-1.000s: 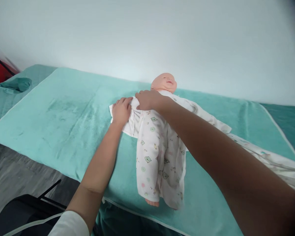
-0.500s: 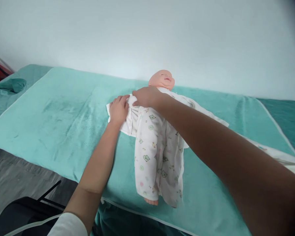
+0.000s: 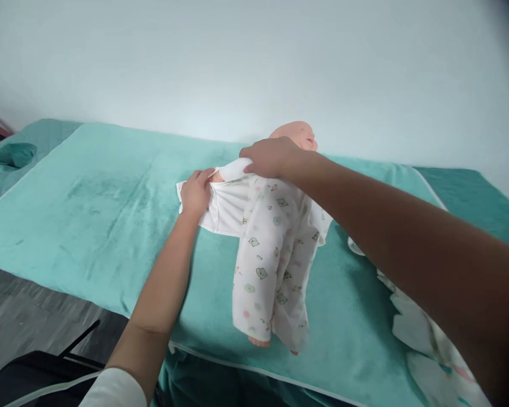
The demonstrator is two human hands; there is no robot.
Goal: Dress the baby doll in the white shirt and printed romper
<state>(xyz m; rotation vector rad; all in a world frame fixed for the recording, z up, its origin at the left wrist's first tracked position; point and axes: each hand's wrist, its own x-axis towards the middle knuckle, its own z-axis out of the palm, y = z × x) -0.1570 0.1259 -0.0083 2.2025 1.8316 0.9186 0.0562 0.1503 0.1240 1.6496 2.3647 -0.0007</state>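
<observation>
A baby doll (image 3: 292,133) lies on the padded table, its body tilted toward the right and its face turned right. It wears white trousers (image 3: 261,254) printed with small green figures, and bare toes show at the cuffs. A white shirt (image 3: 229,209) is spread out to the left of its body. With fingers bent, my left hand (image 3: 196,193) grips the shirt's edge beside the doll's small hand (image 3: 217,176). My right hand (image 3: 274,157) is closed around the upper part of the white sleeve (image 3: 236,168), near the shoulder. My right forearm hides much of the doll's chest.
A teal cover (image 3: 110,226) lies over the table, which stands against a white wall (image 3: 237,68). White patterned cloth (image 3: 432,339) lies at the right under my forearm. A black chair (image 3: 29,376) stands at the lower left, and a folded teal cloth (image 3: 11,155) is at the far left.
The doll has rolled to the right, its head moving with my right hand. More of the shirt and the doll's small hand now show on the left. My left hand has shifted slightly left.
</observation>
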